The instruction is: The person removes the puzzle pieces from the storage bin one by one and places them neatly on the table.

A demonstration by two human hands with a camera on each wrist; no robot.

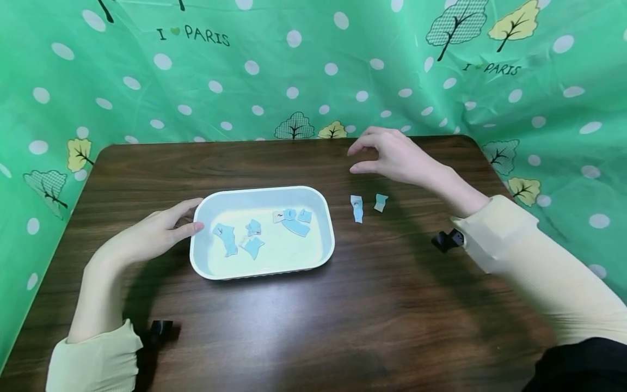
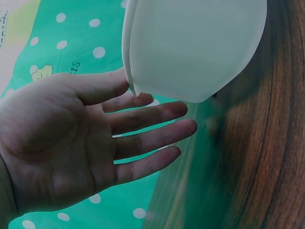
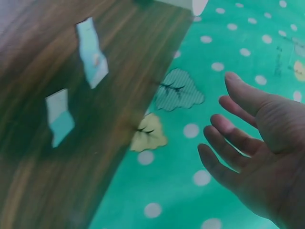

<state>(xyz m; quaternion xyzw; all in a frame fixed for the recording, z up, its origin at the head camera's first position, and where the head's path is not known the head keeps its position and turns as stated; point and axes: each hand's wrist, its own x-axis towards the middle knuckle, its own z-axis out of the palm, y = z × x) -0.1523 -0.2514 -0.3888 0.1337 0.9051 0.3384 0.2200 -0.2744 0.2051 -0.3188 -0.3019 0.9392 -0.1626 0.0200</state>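
At the tray's left end my left hand (image 1: 152,234) touches the rim with its thumb tip, its other fingers fairly straight and apart in the left wrist view. The white tray (image 1: 264,270) is shallow and rectangular with rounded corners. Inside lie several light-blue paper pieces (image 1: 227,239), some with dark marks. My right hand (image 1: 399,156) hovers above the back right of the table, thumb and fingers parted with nothing between them. Two more paper scraps lie on the table nearer me than that hand: a longer light-blue one (image 1: 357,209) and a smaller blue-green one (image 1: 380,202).
The dark wood-grain table (image 1: 313,332) has rounded far corners. Behind and beside it hangs a green polka-dot cloth (image 1: 313,71) printed with trees and lettering. Black wrist devices sit at the left cuff (image 1: 160,329) and the right cuff (image 1: 448,240).
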